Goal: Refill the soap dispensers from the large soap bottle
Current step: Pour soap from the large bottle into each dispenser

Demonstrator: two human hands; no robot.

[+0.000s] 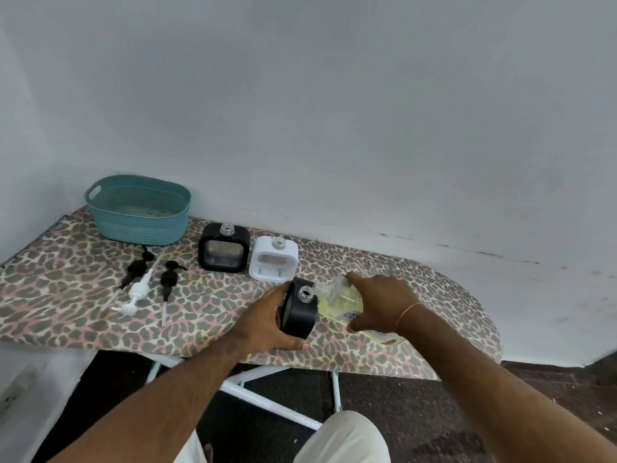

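A person stands over an ironing board used as a worktop (83, 289), its cover leopard-patterned. The left hand (267, 320) grips a black soap dispenser (298, 314) near the front edge, fingers (293, 345) curled round its side and base, its open neck (305, 293) facing up. The right hand (377, 304) holds the large soap bottle (337, 302), fingers wrapped over its body. The bottle lies tipped, long axis running from the right hand leftward, its mouth (318, 289) just beside the neck, seemingly touching the rim. Yellow soap fills the bottle; whether any flows cannot be told. Farther back stand a second black dispenser (223, 250) and a white dispenser (274, 264), both uncapped. Three pump heads (143, 284) lie to the left, near a teal basket (138, 210). Behind is a plain pale wall (334, 111).
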